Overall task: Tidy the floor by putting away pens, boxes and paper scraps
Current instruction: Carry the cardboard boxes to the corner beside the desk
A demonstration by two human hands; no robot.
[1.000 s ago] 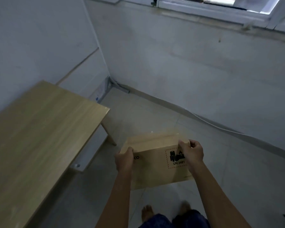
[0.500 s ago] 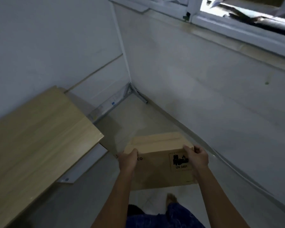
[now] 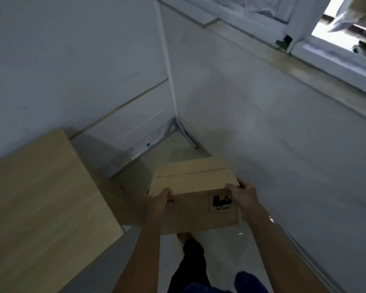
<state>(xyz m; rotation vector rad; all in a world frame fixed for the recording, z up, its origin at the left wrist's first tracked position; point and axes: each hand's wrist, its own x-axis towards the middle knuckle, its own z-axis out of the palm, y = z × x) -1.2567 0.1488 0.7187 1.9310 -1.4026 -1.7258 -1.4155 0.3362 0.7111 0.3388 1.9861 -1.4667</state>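
Note:
A closed brown cardboard box (image 3: 193,193) with a black UN 3481 label on its near side hangs in the air in front of me, above the floor. My left hand (image 3: 156,203) grips its near left top corner, with the fingers curled over the edge. My right hand (image 3: 244,196) grips the near right top corner the same way. The box's underside is hidden.
A light wooden table (image 3: 40,208) fills the left side. White walls meet in a corner (image 3: 173,115) ahead, with a metal strip (image 3: 140,150) along the floor. A window sill (image 3: 304,66) runs at upper right. My legs and foot (image 3: 190,256) show below.
I have stepped closer to the corner with the box held in both hands. The view has swung left, so the table and the corner appear nearer.

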